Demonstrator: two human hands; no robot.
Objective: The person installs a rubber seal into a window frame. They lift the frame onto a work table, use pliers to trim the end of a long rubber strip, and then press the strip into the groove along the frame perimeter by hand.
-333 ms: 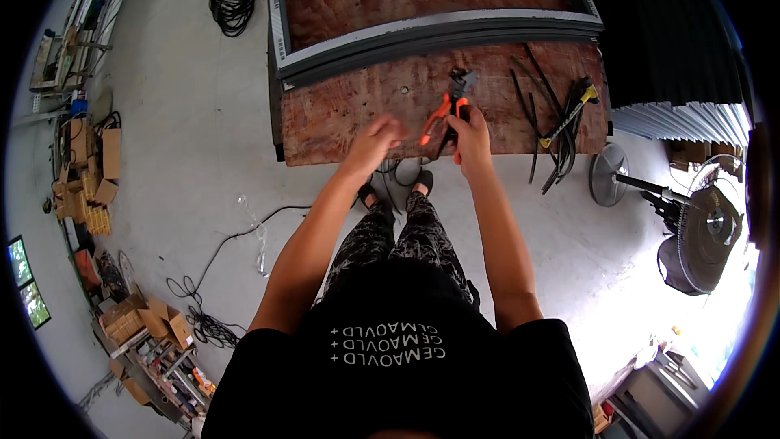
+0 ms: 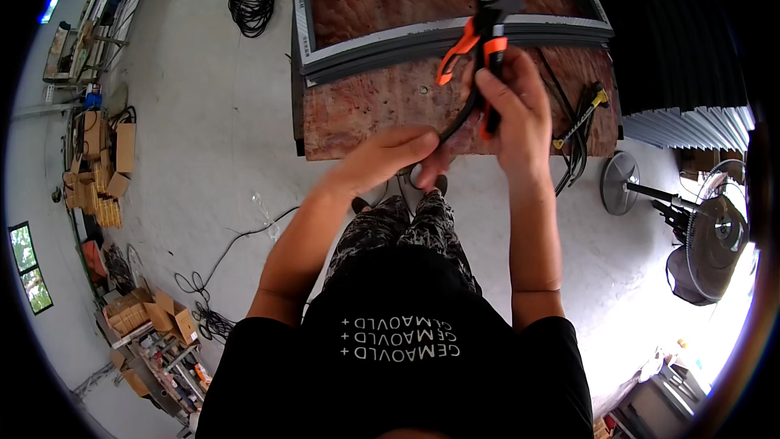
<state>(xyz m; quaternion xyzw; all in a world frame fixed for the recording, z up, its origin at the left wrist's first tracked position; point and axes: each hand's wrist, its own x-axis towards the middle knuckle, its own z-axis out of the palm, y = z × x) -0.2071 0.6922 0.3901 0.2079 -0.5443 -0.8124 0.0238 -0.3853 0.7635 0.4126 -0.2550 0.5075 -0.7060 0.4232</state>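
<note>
My right hand point(image 2: 524, 110) is closed around a pair of orange-and-black cutting pliers point(image 2: 490, 28), raised over the wooden tabletop point(image 2: 357, 122) with the wide jaws pointing away from me. A black rubber strip point(image 2: 460, 120) runs from beside the pliers' handles down to my left hand point(image 2: 398, 150), whose fingers are closed on it at the table's near edge. Whether my right fingers also pinch the strip's upper end is hard to see. Beyond my hands, stacked dark grey frames point(image 2: 455, 38) lie on the table.
More black strips point(image 2: 575, 164) and a yellow-and-black hammer-like tool point(image 2: 579, 119) lie at the table's right. A standing fan point(image 2: 719, 223) is farther right. Coiled black cable point(image 2: 253, 8) and loose cable point(image 2: 213, 321) lie on the floor, with cardboard boxes point(image 2: 122, 150) along the left wall.
My right hand has lifted the pliers up and to the right. My left hand has moved right and now grips the black strip; the view has shifted slightly.
</note>
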